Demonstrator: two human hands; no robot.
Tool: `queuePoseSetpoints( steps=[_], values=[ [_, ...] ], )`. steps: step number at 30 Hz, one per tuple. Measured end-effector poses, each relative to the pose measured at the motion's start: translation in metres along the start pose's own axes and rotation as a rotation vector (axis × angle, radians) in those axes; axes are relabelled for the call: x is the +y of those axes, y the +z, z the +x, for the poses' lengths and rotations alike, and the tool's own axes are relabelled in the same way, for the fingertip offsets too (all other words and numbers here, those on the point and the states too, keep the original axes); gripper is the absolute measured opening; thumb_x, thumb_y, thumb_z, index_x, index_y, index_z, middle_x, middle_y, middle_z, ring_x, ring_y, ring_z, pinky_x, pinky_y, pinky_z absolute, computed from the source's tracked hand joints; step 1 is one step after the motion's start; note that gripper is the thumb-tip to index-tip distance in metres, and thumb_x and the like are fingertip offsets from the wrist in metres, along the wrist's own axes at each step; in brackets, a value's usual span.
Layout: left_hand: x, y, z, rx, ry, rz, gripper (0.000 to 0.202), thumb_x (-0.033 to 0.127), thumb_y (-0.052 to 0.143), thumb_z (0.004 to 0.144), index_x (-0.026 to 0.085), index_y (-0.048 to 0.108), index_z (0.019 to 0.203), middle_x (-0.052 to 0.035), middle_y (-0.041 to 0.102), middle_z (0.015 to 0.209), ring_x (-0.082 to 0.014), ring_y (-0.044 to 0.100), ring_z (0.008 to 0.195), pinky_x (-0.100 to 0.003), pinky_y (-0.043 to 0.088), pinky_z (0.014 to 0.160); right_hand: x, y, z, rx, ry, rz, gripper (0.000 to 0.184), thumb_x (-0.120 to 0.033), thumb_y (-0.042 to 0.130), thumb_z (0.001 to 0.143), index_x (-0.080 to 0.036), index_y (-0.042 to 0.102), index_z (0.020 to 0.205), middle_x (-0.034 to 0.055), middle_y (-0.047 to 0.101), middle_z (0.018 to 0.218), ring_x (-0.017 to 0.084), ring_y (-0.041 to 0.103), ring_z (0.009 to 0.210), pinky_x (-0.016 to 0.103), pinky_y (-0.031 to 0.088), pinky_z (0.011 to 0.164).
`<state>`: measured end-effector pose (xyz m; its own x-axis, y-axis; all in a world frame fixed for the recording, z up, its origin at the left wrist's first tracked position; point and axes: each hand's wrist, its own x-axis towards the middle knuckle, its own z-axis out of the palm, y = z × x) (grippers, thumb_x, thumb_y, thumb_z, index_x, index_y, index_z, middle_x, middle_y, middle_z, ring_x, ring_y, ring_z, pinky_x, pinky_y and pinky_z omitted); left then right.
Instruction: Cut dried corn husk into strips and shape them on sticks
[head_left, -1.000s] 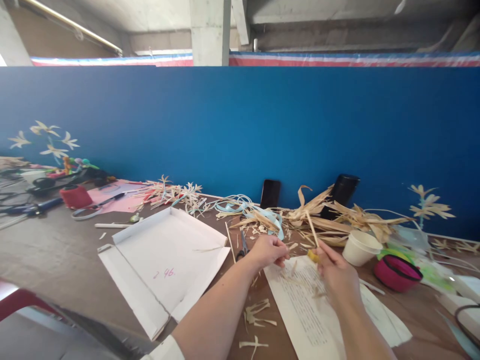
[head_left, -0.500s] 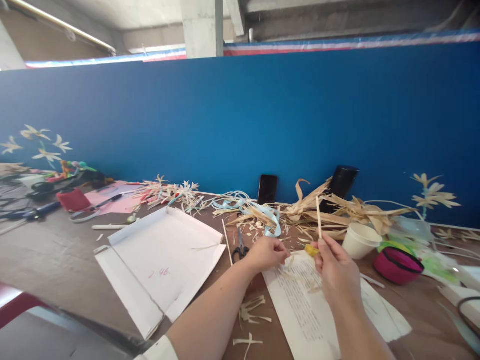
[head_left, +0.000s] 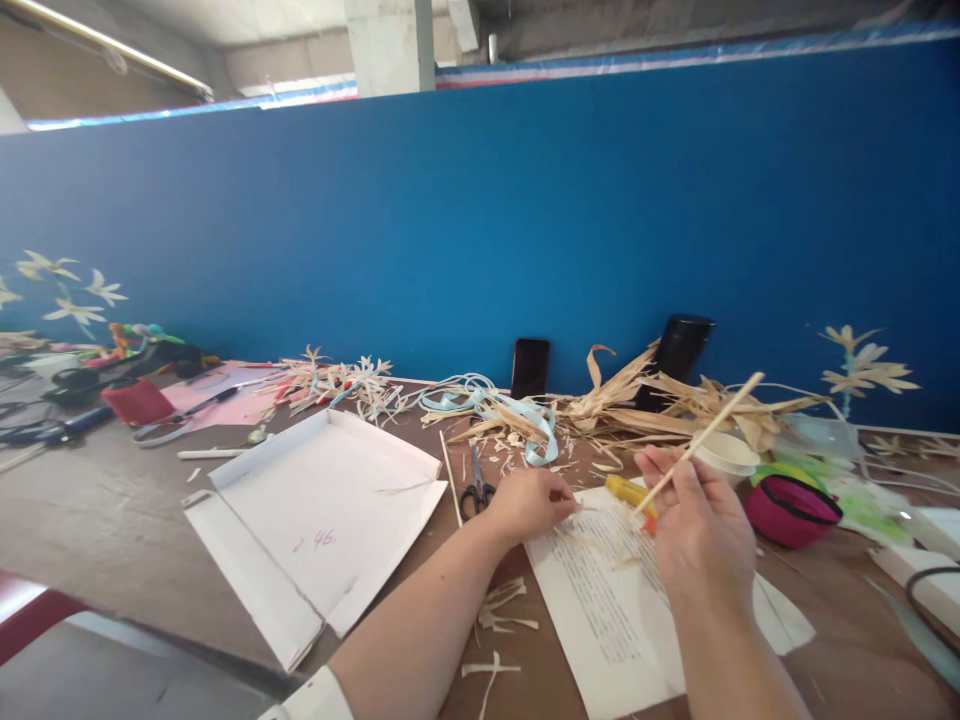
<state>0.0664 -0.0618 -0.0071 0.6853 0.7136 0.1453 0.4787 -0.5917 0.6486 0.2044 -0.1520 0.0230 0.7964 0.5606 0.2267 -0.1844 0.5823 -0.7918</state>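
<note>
My right hand [head_left: 701, 525] pinches a thin wooden stick [head_left: 712, 430] that slants up to the right over a printed paper sheet [head_left: 607, 600]. A small yellow and orange tube [head_left: 631, 494] lies on the sheet just left of that hand. My left hand [head_left: 531, 502] is closed at the sheet's left edge, pinching a thin pale straw strip. Black scissors [head_left: 475, 484] lie just left of it. Straw scraps [head_left: 504, 608] lie on the brown table below my left wrist.
A flat white cardboard box [head_left: 315, 525] lies at the left. Dried husks [head_left: 652, 405], pale blue ribbon [head_left: 525, 420], a black phone [head_left: 529, 367] and a black cylinder [head_left: 679, 350] line the blue partition. A white cup [head_left: 726, 455] and pink bowl [head_left: 791, 510] sit at the right.
My right hand has tipped the stick from nearly upright to slanting up to the right. The yellow tube now shows beside that hand. My left hand stayed in place.
</note>
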Motion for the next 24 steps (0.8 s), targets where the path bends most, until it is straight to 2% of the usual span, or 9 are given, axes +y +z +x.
queuePoseSetpoints(
  steps=[4, 9, 17, 24],
  values=[
    [0.002, 0.000, -0.001, 0.047, 0.053, 0.002, 0.023, 0.045, 0.061, 0.073, 0.023, 0.068, 0.077, 0.0010, 0.066, 0.082, -0.0140, 0.057, 0.077, -0.023, 0.038, 0.066, -0.003, -0.005, 0.004, 0.046, -0.039, 0.055, 0.016, -0.026, 0.067, 0.075, -0.020, 0.062, 0.088, -0.0009, 0.068, 0.086, 0.014, 0.065, 0.086, 0.041, 0.044, 0.093],
    [0.001, 0.001, 0.000, 0.086, 0.154, 0.026, 0.016, 0.034, 0.057, 0.079, 0.023, 0.068, 0.082, -0.0004, 0.065, 0.087, -0.0142, 0.057, 0.084, -0.024, 0.039, 0.072, -0.001, -0.014, 0.011, 0.109, -0.020, 0.106, 0.014, -0.025, 0.066, 0.076, -0.021, 0.061, 0.088, -0.0029, 0.066, 0.085, 0.010, 0.063, 0.081, 0.037, 0.047, 0.089],
    [0.014, 0.012, -0.005, 0.001, 0.420, 0.101, 0.016, 0.028, 0.056, 0.079, 0.021, 0.070, 0.084, -0.0029, 0.064, 0.085, -0.0158, 0.056, 0.088, -0.025, 0.041, 0.078, -0.002, -0.009, 0.010, 0.124, -0.016, 0.104, 0.014, -0.023, 0.066, 0.075, -0.020, 0.062, 0.087, -0.0023, 0.067, 0.079, 0.009, 0.063, 0.071, 0.032, 0.050, 0.082],
    [0.019, 0.018, -0.001, 0.060, 0.377, 0.227, 0.020, 0.027, 0.052, 0.081, 0.021, 0.070, 0.085, -0.0041, 0.064, 0.080, -0.0173, 0.056, 0.082, -0.027, 0.042, 0.073, 0.002, -0.020, 0.015, 0.222, -0.039, 0.091, 0.014, -0.026, 0.064, 0.075, -0.020, 0.059, 0.086, -0.0030, 0.065, 0.075, 0.010, 0.062, 0.069, 0.033, 0.052, 0.074]
  ],
)
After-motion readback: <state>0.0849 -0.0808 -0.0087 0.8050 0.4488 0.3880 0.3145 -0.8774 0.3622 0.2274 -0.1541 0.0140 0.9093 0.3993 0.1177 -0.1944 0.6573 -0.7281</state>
